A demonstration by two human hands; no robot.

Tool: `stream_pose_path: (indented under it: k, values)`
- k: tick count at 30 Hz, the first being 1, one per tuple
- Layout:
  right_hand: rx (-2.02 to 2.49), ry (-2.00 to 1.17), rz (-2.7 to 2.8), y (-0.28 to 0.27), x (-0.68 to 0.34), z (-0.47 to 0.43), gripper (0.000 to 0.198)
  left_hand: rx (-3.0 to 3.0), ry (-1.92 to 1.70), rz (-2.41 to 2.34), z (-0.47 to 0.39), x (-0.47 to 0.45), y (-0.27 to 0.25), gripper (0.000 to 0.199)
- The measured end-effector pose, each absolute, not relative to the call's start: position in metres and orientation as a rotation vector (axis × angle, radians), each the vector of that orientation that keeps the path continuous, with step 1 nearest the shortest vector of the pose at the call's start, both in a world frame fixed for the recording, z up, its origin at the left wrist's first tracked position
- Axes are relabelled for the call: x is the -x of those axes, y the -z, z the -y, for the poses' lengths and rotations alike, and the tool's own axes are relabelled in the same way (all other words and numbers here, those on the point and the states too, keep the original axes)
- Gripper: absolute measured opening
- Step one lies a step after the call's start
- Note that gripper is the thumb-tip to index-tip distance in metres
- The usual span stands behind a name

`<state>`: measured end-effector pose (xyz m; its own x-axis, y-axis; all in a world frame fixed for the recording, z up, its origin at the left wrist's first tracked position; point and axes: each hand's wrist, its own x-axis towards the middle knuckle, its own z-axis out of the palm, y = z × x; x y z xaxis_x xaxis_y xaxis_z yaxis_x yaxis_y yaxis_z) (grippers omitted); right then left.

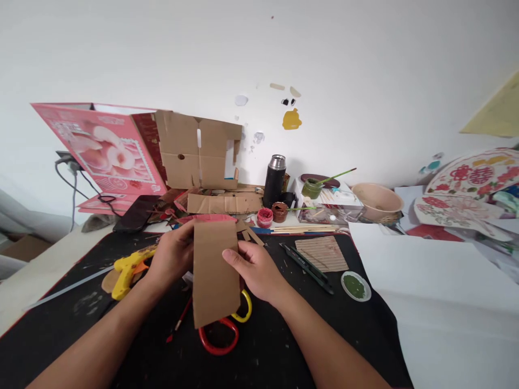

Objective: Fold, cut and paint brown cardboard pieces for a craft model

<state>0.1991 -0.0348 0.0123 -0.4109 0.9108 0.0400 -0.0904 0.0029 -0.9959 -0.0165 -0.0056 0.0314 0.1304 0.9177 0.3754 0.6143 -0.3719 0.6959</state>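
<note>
A rectangular piece of brown cardboard [215, 275] is held up over the black mat, its plain face towards me. My right hand [257, 267] grips its right edge, thumb on the front and fingers behind. At the upper left edge my left hand [174, 251] is closed round the piece, with its fingertips hidden. Partly covered by the cardboard lie scissors with a red loop [219, 351] and a yellow loop [248, 307]; I cannot tell if both belong to one pair. A yellow glue gun [128, 270] lies beside my left forearm.
The black mat [344, 340] carries dark pens [306, 265], corrugated cardboard [322, 254] and a lid of green paint [356, 286]. Behind stand paint jars [265, 217], a black flask [274, 181], a bowl [378, 201] and a pink box [117, 156]. Cardboard scraps lie along the back.
</note>
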Motion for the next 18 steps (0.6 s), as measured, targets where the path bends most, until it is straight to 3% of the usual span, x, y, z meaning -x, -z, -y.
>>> stream_pose_path:
  k: [5, 11, 14, 18]
  values:
    - [0.968, -1.582, 1.475, -0.009, -0.197, 0.036, 0.046, -2.048, -1.116, -1.425, 0.0, 0.022, -0.031, 0.029]
    - [0.975, -1.585, 1.544, -0.013, -0.196, 0.038, 0.038, -2.218, -1.386, -1.574, -0.013, 0.033, -0.041, 0.021]
    - [0.924, -1.72, 1.506, -0.012, -0.193, 0.04, 0.036, -1.918, -1.325, -1.6, -0.014, 0.034, -0.051, 0.022]
    - [0.887, -1.815, 1.471, -0.006, -0.187, 0.042, 0.034, -1.509, -1.17, -1.561, -0.018, 0.032, -0.062, 0.04]
